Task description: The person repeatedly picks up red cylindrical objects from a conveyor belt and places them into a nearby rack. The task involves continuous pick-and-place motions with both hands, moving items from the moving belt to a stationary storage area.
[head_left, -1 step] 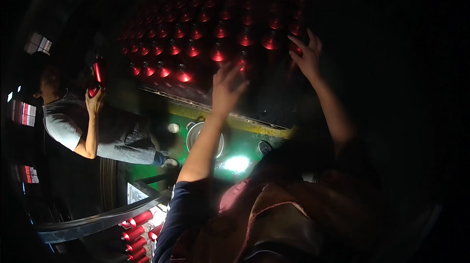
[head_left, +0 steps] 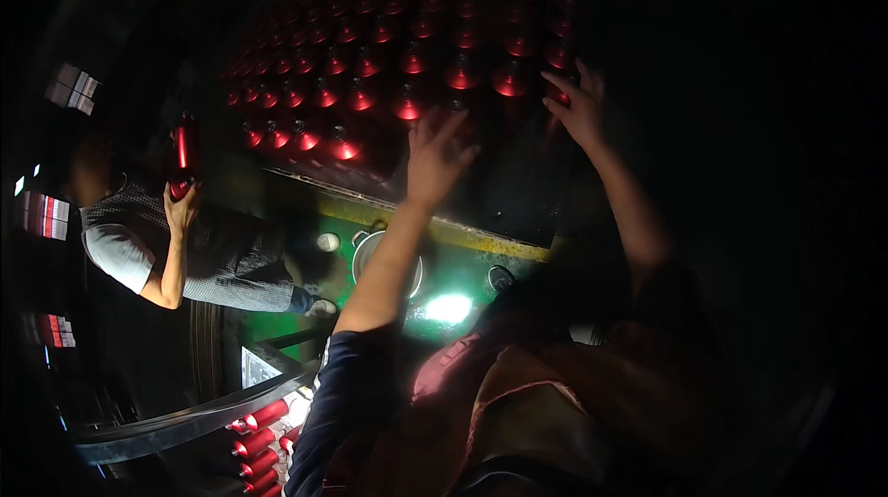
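Rows of red metal bottles with cone-shaped shoulders and narrow necks (head_left: 408, 106) stand upright before me. My left hand (head_left: 437, 162) is at the near row, fingers apart, with nothing visible in it. Its fingertips are beside a dark bottle neck (head_left: 457, 106); whether they touch is unclear. Farther right, the thumb and fingers of my right hand (head_left: 581, 113) curve around a dim red bottle (head_left: 561, 97). Most of that bottle's body is hidden in shadow.
A person (head_left: 120, 238) at the left holds up a red bottle (head_left: 184, 150). On the green floor (head_left: 453, 247) sits a metal pot (head_left: 363, 252). More red bottles (head_left: 257, 442) lie at the lower left, beside a curved metal rail (head_left: 185, 424). The right side is dark.
My left hand has shifted slightly right and now covers most of the bottle by its fingers. The other person's bottle is more upright. My right hand has barely moved.
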